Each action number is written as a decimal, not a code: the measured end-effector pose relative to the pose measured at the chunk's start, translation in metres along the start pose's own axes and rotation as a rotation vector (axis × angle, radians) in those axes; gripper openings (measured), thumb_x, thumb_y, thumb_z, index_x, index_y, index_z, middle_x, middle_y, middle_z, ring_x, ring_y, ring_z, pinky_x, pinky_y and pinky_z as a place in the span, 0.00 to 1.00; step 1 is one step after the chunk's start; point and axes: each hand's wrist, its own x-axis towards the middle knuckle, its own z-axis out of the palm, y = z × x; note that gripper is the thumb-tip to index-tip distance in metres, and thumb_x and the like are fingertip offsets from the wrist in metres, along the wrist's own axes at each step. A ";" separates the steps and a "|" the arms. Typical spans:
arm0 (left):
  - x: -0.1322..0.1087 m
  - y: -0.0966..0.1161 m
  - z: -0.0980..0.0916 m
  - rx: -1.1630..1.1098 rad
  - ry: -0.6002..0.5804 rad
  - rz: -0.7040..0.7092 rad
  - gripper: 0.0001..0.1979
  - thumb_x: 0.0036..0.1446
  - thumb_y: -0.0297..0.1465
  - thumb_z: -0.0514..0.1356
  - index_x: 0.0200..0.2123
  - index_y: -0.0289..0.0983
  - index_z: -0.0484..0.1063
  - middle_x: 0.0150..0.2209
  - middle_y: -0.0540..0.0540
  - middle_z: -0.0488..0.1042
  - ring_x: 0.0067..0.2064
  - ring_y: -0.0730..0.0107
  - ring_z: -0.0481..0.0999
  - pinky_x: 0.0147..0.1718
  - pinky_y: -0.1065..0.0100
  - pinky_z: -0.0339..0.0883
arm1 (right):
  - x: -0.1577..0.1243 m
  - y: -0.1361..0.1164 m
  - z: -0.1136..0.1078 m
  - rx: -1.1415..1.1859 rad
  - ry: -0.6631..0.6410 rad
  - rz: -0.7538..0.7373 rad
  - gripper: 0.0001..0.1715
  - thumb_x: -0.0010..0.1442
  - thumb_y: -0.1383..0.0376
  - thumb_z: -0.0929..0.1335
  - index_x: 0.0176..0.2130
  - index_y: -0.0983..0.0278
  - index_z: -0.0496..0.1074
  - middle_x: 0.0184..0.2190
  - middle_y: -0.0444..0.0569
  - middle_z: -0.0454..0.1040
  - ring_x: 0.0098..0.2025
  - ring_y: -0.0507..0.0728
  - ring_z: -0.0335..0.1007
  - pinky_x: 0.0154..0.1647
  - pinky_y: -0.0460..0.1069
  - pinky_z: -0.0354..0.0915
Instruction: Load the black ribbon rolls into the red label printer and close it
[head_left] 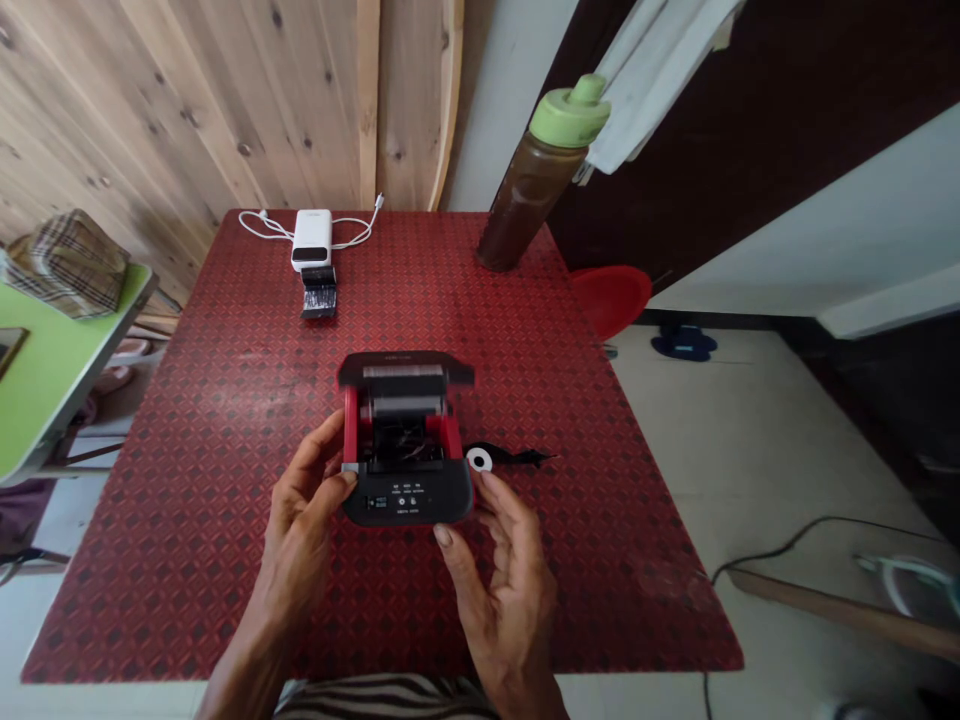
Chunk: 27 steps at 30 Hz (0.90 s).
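Head view shows a portable label printer [405,495], black with red sides, near the middle of the counter [187,560], which has a red patterned cover. Its hinged lid [405,368] stands open on the far side, so the roller [401,405] and the dark compartment [397,440] face upward; this position seems to leave the inside free to reach. The left hand [300,510] holds the left front corner of the printer, with the thumb on top and the fingers [315,445] closed along the side, probably to keep the body steady. The right hand [502,600] is at the right front corner, and its fingers [501,515] are open and spread. Their tips reach the edge, but I cannot tell if they really grip it.

Just right of the printer, a label roll [480,459] with a white core lies on the counter, outside the machine, and its black strip runs away from the hands. Near the far edge are a white power bank [312,238] with a white cable [259,225] and, just in front of it, a small black packet [318,292]. A brown bottle [521,205] with a green cap stands near the far right corner, away from the work.
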 end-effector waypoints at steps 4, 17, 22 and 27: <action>0.000 -0.003 -0.001 0.013 -0.012 0.015 0.29 0.64 0.35 0.69 0.68 0.47 0.76 0.70 0.44 0.77 0.69 0.47 0.77 0.65 0.51 0.73 | 0.006 -0.003 -0.010 -0.009 -0.035 -0.034 0.30 0.73 0.55 0.73 0.69 0.56 0.69 0.61 0.57 0.82 0.56 0.64 0.85 0.52 0.58 0.83; 0.003 -0.013 -0.015 0.155 -0.117 0.200 0.29 0.69 0.43 0.66 0.71 0.46 0.72 0.73 0.42 0.73 0.73 0.45 0.72 0.68 0.48 0.70 | 0.142 -0.066 0.015 -0.611 -0.691 -0.659 0.15 0.74 0.77 0.67 0.50 0.65 0.81 0.54 0.56 0.85 0.56 0.63 0.82 0.61 0.58 0.77; 0.006 -0.019 -0.019 0.167 -0.137 0.222 0.31 0.70 0.44 0.65 0.72 0.46 0.70 0.72 0.41 0.72 0.71 0.44 0.73 0.69 0.47 0.68 | 0.151 -0.084 0.041 -0.813 -0.827 -0.561 0.15 0.70 0.79 0.68 0.49 0.67 0.81 0.49 0.58 0.85 0.54 0.65 0.82 0.55 0.58 0.76; 0.006 -0.019 -0.019 0.163 -0.154 0.218 0.30 0.70 0.44 0.65 0.72 0.47 0.70 0.72 0.42 0.72 0.71 0.46 0.74 0.70 0.47 0.65 | 0.153 -0.089 0.052 -0.863 -0.810 -0.542 0.19 0.72 0.79 0.64 0.54 0.69 0.80 0.51 0.62 0.84 0.51 0.65 0.83 0.52 0.58 0.77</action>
